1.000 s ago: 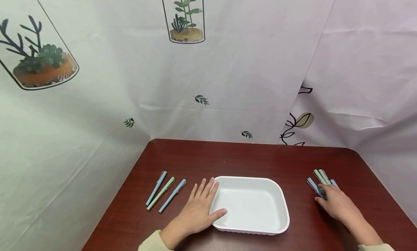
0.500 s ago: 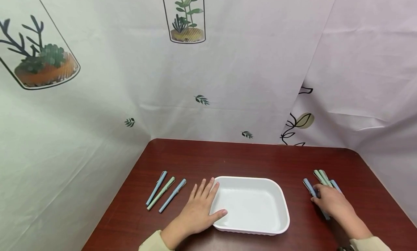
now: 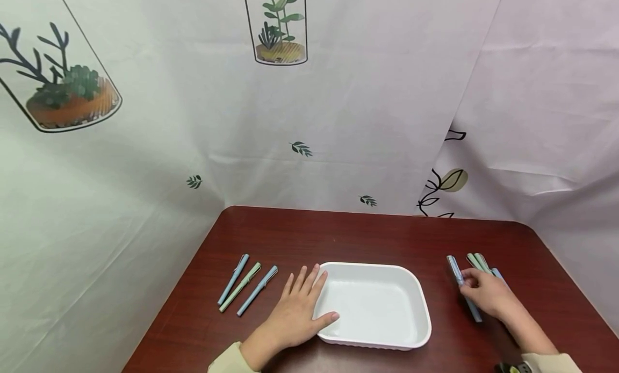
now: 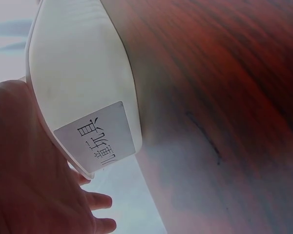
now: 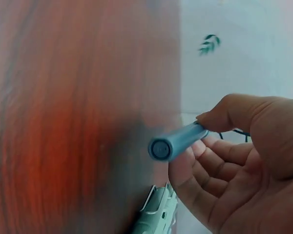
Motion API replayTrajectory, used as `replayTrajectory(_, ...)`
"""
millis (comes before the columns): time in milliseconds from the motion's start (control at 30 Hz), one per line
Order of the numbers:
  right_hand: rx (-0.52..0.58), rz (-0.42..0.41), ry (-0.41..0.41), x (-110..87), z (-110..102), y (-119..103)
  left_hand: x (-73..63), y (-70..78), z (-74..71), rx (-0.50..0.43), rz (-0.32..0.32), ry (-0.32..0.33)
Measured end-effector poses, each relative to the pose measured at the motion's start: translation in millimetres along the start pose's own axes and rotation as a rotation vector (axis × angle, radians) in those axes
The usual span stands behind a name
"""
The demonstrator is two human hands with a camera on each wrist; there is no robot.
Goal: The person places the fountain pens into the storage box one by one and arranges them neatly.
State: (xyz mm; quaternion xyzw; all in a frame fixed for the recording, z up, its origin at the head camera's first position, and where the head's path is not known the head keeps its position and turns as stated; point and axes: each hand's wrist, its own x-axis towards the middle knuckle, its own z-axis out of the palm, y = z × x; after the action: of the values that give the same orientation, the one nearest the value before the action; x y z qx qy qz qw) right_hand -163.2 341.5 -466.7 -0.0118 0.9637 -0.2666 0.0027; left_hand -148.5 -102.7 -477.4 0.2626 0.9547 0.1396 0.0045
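Note:
Between the thumb and fingers of my right hand (image 3: 489, 293) a blue pen (image 3: 475, 310) is pinched; the right wrist view shows the round end of this pen (image 5: 161, 149) facing the camera. Beside that hand lie two green pens (image 3: 476, 261) and another blue pen (image 3: 499, 276), partly hidden by it. My left hand (image 3: 299, 314) rests with spread, straight fingers on the left rim of a white rectangular tray (image 3: 372, 303). In the left wrist view the tray's outer wall (image 4: 83, 63) carries a label (image 4: 98, 138) with printed characters.
Left of the tray lie two blue pens (image 3: 233, 279) (image 3: 257, 291) and one green pen (image 3: 239, 287), side by side on the dark red table (image 3: 367, 236). White printed fabric (image 3: 358, 120) hangs behind and beside the table.
My right hand has taken hold of one blue pen and drawn it leftward, apart from the other pens on the right. The left hand and the tray stay in place.

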Motion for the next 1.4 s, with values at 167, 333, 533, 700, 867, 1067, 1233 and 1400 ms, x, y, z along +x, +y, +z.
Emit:
replayTrajectory(167,0.218,0.033,-0.045,-4.4,-1.2,-2.8,-1.0,0.3,-0.6,0.003,0.013,0.012)
replayTrajectory(333,0.384,0.102,-0.103,-7.1,-0.6,-7.7,-1.3,-0.1,-1.6,0.005,0.025,0.020)
replayTrajectory(533,0.549,0.110,-0.095,-12.1,4.2,-16.8,-1.3,-0.6,-0.1,0.024,0.017,-0.008)
replayTrajectory(700,0.629,0.107,-0.110,-15.8,6.1,-28.2,-1.0,-2.1,1.5,0.019,0.020,-0.014)
replayTrajectory(867,0.633,0.106,-0.106,-18.5,7.9,-42.4,-0.2,-2.6,1.6,0.002,0.012,-0.018)
replayTrajectory(1067,0.616,0.069,-0.085,-22.7,13.7,-57.7,-0.5,-1.7,1.0,0.002,0.010,-0.013)
replayTrajectory(1233,0.627,0.057,-0.081,-25.3,17.8,-70.4,-0.1,-1.5,1.4,0.017,0.009,-0.008)
replayTrajectory(1400,0.626,0.071,-0.088,-26.2,21.4,-82.0,0.3,-2.0,2.7,0.031,0.010,-0.009)
